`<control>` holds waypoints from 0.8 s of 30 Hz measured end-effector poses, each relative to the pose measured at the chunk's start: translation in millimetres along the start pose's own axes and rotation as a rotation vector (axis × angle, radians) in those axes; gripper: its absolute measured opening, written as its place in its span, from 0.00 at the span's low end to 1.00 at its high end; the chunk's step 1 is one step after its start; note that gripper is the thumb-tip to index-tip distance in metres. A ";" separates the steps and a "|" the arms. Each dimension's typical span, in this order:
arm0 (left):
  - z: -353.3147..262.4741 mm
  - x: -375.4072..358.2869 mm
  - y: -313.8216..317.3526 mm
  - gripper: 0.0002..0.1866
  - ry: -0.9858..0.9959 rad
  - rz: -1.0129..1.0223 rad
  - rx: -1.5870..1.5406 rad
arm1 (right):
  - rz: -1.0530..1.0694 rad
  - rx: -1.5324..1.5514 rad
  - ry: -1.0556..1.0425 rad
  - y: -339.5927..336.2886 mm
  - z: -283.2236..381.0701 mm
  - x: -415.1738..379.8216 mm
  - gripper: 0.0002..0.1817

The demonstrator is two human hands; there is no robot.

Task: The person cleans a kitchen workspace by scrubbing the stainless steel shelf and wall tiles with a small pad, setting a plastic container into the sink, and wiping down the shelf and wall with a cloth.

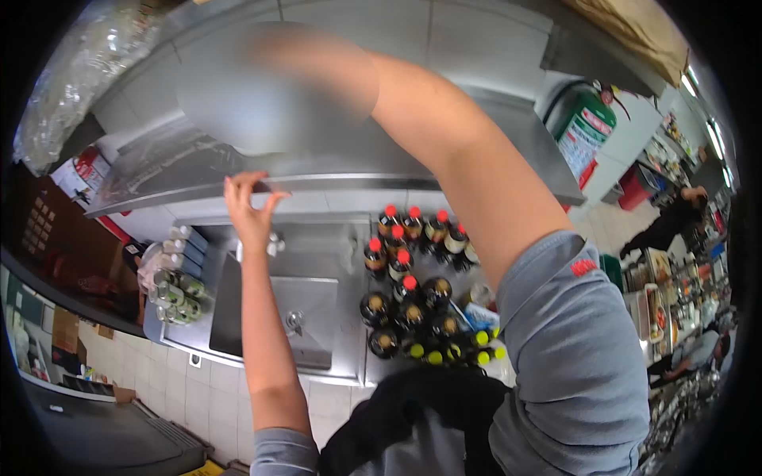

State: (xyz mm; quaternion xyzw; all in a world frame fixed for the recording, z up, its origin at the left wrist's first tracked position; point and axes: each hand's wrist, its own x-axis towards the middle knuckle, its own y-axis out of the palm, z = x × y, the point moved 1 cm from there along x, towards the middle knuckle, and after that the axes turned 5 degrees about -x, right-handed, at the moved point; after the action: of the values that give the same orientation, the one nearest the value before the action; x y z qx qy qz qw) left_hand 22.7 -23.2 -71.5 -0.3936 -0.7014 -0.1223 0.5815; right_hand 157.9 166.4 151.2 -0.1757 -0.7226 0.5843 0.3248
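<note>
My left hand (251, 208) is raised to the front edge of a steel shelf (341, 181) above the sink. Its fingers and thumb are apart, the fingertips right at the shelf lip, and nothing shows between them. My right arm reaches up and across over the same shelf. At its end my right hand (298, 59) lies inside a round blurred patch, so its fingers are smeared and I cannot tell what it holds. Below the left hand is a steel sink (332, 317) with a drain.
Several dark bottles with red caps (405, 258) stand on the counter right of the sink, with yellow-green-capped bottles (452, 351) nearer me. Green cans (176, 295) sit at left. Clear plastic wrap (75, 87) hangs upper left. A green fire extinguisher (589, 123) and people (673, 218) are to the right.
</note>
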 end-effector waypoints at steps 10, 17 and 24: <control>-2.4 1.2 -0.6 0.27 -0.025 0.035 0.061 | -0.416 0.110 0.376 -15.5 -10.9 -27.4 0.16; -2.1 -2.6 -0.2 0.27 -0.043 0.030 0.056 | -0.093 -0.075 0.253 52.2 -17.4 -141.3 0.11; -6.1 1.3 -2.0 0.27 -0.006 0.037 0.058 | -0.145 0.094 0.207 135.9 1.2 -191.2 0.24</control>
State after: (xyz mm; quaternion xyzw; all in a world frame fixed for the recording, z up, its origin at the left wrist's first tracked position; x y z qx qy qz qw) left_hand 25.6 -27.8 -68.0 -0.3899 -0.6990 -0.0897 0.5927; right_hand 279.1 79.1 -29.7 -0.1669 -0.6679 0.5712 0.4470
